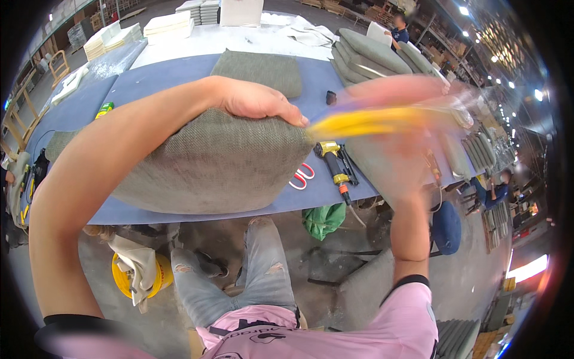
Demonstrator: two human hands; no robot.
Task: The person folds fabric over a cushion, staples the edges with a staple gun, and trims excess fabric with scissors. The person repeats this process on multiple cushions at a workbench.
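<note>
In the head view, the left hand (257, 100) lay palm-down on the top edge of a grey-green cushion (209, 164), fingers curled over the fabric and pressing it, so the grip was clamped on the cushion. The cushion stood on its edge at the near side of a blue table (155, 81), its lower rim hanging a little past the table's front.

The right hand (397, 128) was raised just to the right of the cushion and was heavily blurred. A long yellow strip (371, 121) ran across it, its left tip almost touching the left fingertips. The hand seemed to be around the strip, but the blur hid the fingers, so I could not tell how it was gripped.

On the table just right of the cushion lay a pair of red-handled scissors (304, 175) and, beside them, a yellow and black air tool (335, 164) with a hose trailing off the front edge. A second cushion (258, 70) of the same colour lay flat further back. A small dark object (330, 97) sat near it. More cushions were stacked (368, 57) at the far right, and white foam slabs (167, 25) sat at the far end.

Below the table, the person's jeans (257, 269) and pink shirt (359, 329) showed, with a yellow bucket (136, 276) at the left and a green bag (323, 220) under the table edge.
</note>
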